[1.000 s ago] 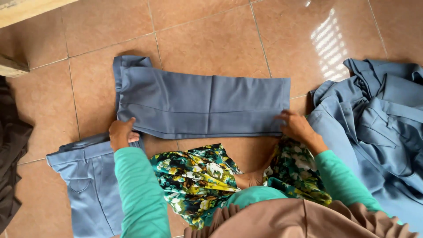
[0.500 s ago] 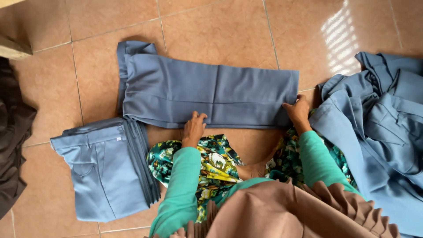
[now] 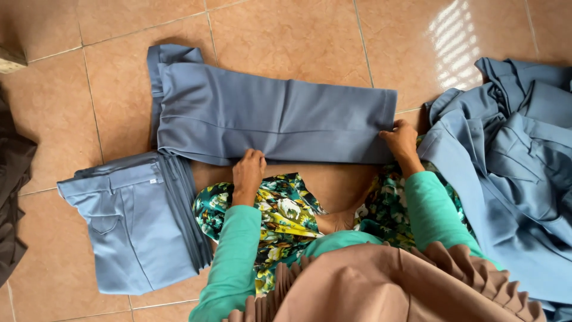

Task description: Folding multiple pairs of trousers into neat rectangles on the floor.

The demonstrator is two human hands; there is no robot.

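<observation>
Left hand (image 3: 248, 169) rests knuckles-up on the near edge of the blue-grey trousers (image 3: 268, 116), fingers curled onto the cloth at about the middle of its length; whether it pinches the fabric or only presses it cannot be told. A second ago this hand lay far toward the left of the frame, beside the waistband end; it has since travelled along the near edge to the centre. Right hand (image 3: 402, 142) is closed on the hem end of the same trousers at centre right, fingers over the corner of the cloth, and it has kept that place throughout.

The trousers lie flat and lengthwise across the upper middle of the frame on the tiled floor (image 3: 286, 36), legs laid one on the other, waistband toward the upper left. The shift of the left hand to the midpoint, with the right holding the hem, reads as the hold for a fold across the length.

Lower left, just beside the waistband end, sits a stack of folded trousers (image 3: 134, 223) in the same colour. At the right edge lies a loose heap of unfolded blue garments (image 3: 512, 161). A dark cloth (image 3: 12, 197) shows at the left edge.
</observation>
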